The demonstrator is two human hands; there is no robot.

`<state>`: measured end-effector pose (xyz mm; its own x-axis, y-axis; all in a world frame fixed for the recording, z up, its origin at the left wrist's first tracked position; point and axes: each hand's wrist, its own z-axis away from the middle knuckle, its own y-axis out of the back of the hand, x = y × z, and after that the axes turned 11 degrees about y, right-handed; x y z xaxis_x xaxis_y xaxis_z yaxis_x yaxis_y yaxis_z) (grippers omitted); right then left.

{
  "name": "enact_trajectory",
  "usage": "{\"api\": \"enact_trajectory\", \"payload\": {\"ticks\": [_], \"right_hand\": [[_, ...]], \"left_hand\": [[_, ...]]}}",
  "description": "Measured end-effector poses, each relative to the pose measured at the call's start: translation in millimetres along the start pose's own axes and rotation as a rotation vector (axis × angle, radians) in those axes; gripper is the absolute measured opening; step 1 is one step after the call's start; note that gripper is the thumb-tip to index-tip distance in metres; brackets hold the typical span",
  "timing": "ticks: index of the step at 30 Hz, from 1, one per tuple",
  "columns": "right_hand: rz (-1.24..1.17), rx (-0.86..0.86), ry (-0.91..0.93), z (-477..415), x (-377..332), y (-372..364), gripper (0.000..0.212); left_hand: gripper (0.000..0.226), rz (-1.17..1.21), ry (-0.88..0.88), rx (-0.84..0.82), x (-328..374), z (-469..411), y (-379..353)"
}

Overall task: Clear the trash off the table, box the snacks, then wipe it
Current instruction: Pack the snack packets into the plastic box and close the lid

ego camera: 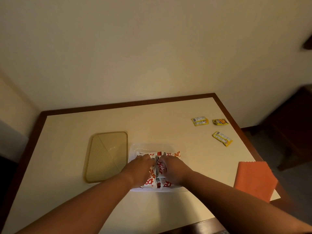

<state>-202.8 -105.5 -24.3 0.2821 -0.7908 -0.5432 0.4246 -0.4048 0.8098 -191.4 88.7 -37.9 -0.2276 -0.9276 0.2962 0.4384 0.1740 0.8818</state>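
Observation:
A clear plastic box sits on the table's middle, filled with several white-and-red snack packets. My left hand and my right hand are both inside the box, side by side, fingers down on the packets. Whether the fingers curl round a packet is hidden. The box's lid lies flat to the left of the box. Three yellow wrappers lie at the far right: one, a second, and a third. An orange cloth lies at the table's right edge.
The cream table has a dark brown border and stands against a plain wall. Dark wooden furniture stands to the right of the table.

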Motion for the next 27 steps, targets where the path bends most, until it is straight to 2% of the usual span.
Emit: {"api": "enact_trajectory", "payload": {"ticks": [4, 8, 10, 13, 17, 23, 27], "right_hand": [[-0.087, 0.066, 0.009, 2.7, 5.2, 20.8, 0.026], [-0.200, 0.279, -0.060, 19.2, 31.4, 62.2, 0.016], [-0.213, 0.393, -0.131, 27.8, 56.7, 81.3, 0.009], [-0.187, 0.496, -0.317, 39.4, 107.2, 103.6, 0.011], [0.013, 0.426, -0.451, 46.6, 183.2, 118.1, 0.014], [0.191, 0.298, -0.455, 28.7, 257.5, 123.1, 0.048], [0.227, 0.194, -0.467, 16.1, 286.3, 122.8, 0.048]], "left_hand": [[0.038, 0.190, 0.075, -0.024, 6.8, -4.3, 23.9], [0.021, 0.258, 0.075, 0.169, 42.7, -24.0, 54.9], [0.020, 0.301, 0.043, 0.210, 67.5, -40.4, 64.4], [0.022, 0.302, -0.005, 0.173, 104.1, -74.3, 67.1], [0.024, 0.269, -0.021, 0.141, 149.5, -131.2, 55.5], [0.031, 0.059, 0.015, 0.045, 199.8, -222.5, 29.0], [0.040, -0.088, 0.023, 0.060, 223.5, -275.8, 13.0]]}}
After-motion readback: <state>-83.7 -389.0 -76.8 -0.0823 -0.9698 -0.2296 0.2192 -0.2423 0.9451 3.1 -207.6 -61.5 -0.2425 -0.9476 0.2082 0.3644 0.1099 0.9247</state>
